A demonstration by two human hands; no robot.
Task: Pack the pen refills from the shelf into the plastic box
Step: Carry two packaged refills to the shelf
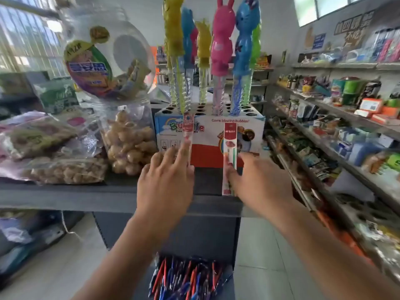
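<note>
My left hand (166, 182) holds a slim clear packet of pen refills (187, 128) with a red label, pinched upright between its fingers. My right hand (257, 182) grips a second, white and red refill packet (229, 146), also upright. Both hands hover over the front edge of a dark grey shelf top (65, 198). At the bottom of the view, below my arms, lies a heap of packed red and blue pens or refills (186, 278). I cannot make out a plastic box around that heap.
A bubble wand display carton (207, 131) with tall coloured wands stands just behind my hands. Bags of snacks (65, 152) and a large clear jar (108, 61) fill the shelf's left. Stocked store shelves (337, 131) run along the right, with a tiled aisle between.
</note>
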